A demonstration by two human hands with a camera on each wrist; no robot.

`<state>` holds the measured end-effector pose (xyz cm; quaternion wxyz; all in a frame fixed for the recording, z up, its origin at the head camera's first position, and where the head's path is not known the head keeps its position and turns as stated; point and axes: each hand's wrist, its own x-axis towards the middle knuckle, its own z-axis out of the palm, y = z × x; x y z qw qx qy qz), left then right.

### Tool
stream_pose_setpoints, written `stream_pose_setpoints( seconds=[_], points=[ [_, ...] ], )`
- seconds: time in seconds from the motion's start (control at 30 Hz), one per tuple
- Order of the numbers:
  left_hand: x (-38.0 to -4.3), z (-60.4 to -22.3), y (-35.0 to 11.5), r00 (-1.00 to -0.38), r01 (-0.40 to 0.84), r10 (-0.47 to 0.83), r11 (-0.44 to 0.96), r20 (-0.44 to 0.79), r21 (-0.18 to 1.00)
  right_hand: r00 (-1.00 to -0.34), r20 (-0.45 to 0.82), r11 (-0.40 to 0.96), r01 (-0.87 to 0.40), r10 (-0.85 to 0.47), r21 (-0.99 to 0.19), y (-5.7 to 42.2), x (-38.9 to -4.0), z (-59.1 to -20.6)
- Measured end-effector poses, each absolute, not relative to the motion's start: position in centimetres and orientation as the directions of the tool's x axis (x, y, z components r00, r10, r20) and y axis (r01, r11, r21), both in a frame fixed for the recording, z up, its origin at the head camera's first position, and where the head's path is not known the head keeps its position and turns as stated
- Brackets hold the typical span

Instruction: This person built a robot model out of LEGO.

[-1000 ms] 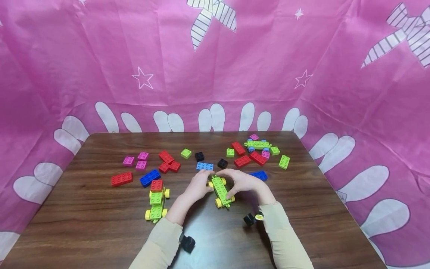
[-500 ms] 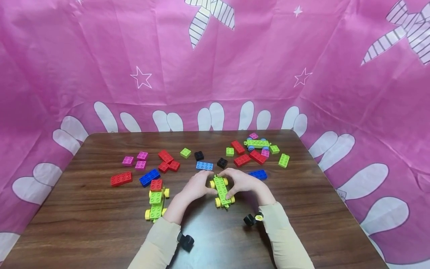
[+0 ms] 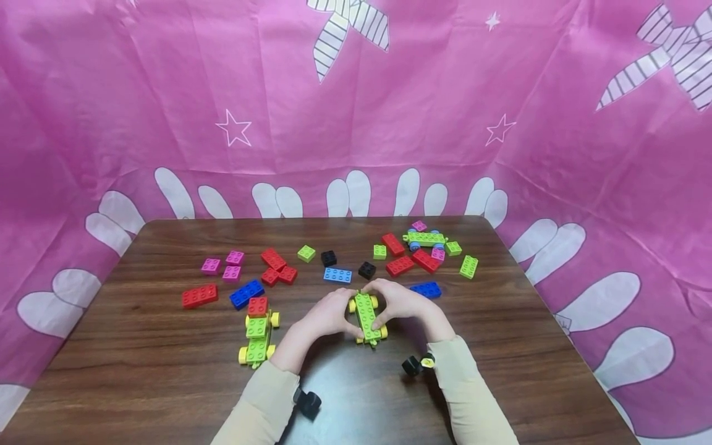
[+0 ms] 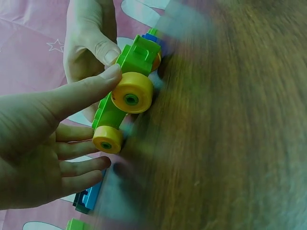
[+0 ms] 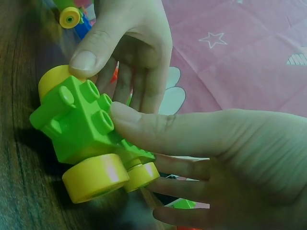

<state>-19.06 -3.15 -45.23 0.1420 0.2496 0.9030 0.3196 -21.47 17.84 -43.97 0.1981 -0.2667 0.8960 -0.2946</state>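
Observation:
Between both hands, at the middle of the table, is a lime-green toy car base (image 3: 366,314) with yellow wheels and a studded top. My left hand (image 3: 329,314) holds its left side; the thumb lies at the near yellow wheel (image 4: 132,93), with the fingers toward the far end. From the right, my right hand (image 3: 402,301) holds the same base, its thumb on the studs (image 5: 102,120) near the close end. The bases of the far fingers are partly hidden in the head view. Left of my hands stands another green car base (image 3: 258,349) with a green and a red brick (image 3: 258,306) stacked on it.
A light blue brick (image 3: 337,275) and black bricks (image 3: 366,269) lie just beyond my hands. A dark blue brick (image 3: 425,290) is close to the right hand. Red bricks (image 3: 200,296) and pink bricks (image 3: 211,266) lie left; a blue-wheeled green base (image 3: 426,238) stands back right.
My left thumb has slid toward me along the car base, from its middle to the near wheel. The base has turned slightly straighter. My right hand has barely moved.

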Motion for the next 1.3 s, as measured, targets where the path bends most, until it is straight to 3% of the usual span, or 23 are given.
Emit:
stream_pose_setpoints(
  seconds=[1.3],
  points=[
    [-18.7,-45.0,-3.2,-0.818,0.407,0.571,0.655,-0.064,0.637,-0.828,-0.198,0.68,-0.268,-0.525,-0.682,19.6,-21.5,-43.2]
  ],
)
